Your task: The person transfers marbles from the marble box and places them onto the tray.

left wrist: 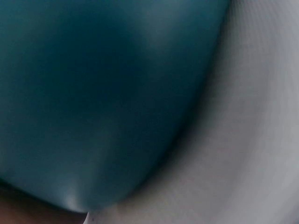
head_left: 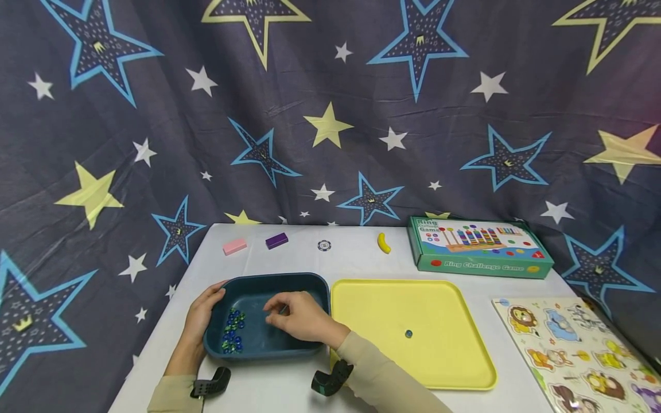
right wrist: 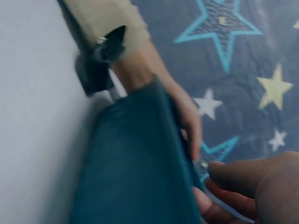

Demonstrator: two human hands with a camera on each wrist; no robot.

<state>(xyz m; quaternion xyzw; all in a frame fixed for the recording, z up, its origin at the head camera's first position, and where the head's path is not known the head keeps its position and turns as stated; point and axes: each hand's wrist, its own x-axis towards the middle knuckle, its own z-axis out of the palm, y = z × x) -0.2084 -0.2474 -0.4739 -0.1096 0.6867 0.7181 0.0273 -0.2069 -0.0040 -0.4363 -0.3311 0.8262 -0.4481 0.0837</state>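
A dark teal tray (head_left: 268, 346) with raised walls is at the left of the table, its side filling most of the left wrist view. Blue and green glass marbles (head_left: 233, 332) are gathered in its left part. My left hand (head_left: 200, 319) grips the tray's left end, thumb at the rim. Above the tray's right half is my right hand (head_left: 302, 316), fingers bent and pointing left, short of the marbles. In the right wrist view its thumb and fingertips (right wrist: 202, 200) stand apart, with no marble visible between them. One marble (head_left: 408, 333) lies on the yellow tray (head_left: 382, 367).
Along the back lie a pink block (head_left: 234, 246), a purple block (head_left: 276, 241), a poker chip (head_left: 324, 245) and a toy banana (head_left: 384, 243). A green Ring Challenge Game box (head_left: 480, 267) is at the back right, an animal puzzle board (head_left: 578, 350) at the right edge.
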